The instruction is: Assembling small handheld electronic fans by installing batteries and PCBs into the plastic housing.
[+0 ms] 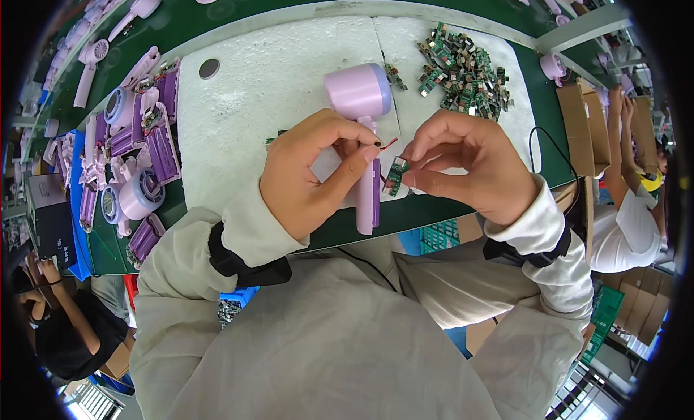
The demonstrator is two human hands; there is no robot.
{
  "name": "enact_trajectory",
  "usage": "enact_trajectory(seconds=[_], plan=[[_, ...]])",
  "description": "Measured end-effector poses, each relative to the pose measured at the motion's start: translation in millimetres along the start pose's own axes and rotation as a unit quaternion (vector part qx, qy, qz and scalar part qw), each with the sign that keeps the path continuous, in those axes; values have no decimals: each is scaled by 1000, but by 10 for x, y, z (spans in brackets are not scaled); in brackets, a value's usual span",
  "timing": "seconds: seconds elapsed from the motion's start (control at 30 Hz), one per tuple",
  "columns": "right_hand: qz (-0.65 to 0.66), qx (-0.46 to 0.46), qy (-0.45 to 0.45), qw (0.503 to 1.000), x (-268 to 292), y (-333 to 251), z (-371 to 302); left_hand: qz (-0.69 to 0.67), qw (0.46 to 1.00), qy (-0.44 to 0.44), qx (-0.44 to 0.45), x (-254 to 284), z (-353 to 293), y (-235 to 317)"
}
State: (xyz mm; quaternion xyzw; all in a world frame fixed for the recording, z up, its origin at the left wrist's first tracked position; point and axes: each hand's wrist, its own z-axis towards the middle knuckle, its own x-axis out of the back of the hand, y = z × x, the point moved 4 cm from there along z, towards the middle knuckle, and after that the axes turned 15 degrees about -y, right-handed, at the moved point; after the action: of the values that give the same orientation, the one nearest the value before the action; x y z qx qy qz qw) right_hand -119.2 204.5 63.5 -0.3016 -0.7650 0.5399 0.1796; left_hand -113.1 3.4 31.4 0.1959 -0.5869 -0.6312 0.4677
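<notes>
A light purple handheld fan (356, 92) lies on a white foam board (253, 66), its handle pointing toward me and jutting past the near edge. Over the handle, my left hand (303, 174) is closed, thumb and forefinger pinching a thin wire (389, 143) whose red end sticks out to the right. My right hand (473, 163) pinches a small green circuit board (396, 176) just right of the handle. A dark wire end shows near the left fingertips; where it leads is hidden. Another board peeks out left of my left hand.
Several loose circuit boards (466, 73) are heaped at the far right of the foam. Purple fan parts (141, 138) crowd a tray on the left, and a dark round disc (209, 69) sits at the far left. A black cable (553, 136) curves at right. Other people work on both sides.
</notes>
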Motion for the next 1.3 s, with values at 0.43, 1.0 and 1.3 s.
enact_trajectory(seconds=[0.43, 1.0, 1.3], plan=[[-31, 104, 120, 987, -93, -38, 64, -3, 1000, 14, 3, 10, -2, 6], [16, 170, 108, 979, -103, -35, 131, -90, 996, 18, 9, -3, -19, -70], [-31, 190, 111, 975, -162, -38, 167, -107, 994, 29, 11, -25, -42, -98]])
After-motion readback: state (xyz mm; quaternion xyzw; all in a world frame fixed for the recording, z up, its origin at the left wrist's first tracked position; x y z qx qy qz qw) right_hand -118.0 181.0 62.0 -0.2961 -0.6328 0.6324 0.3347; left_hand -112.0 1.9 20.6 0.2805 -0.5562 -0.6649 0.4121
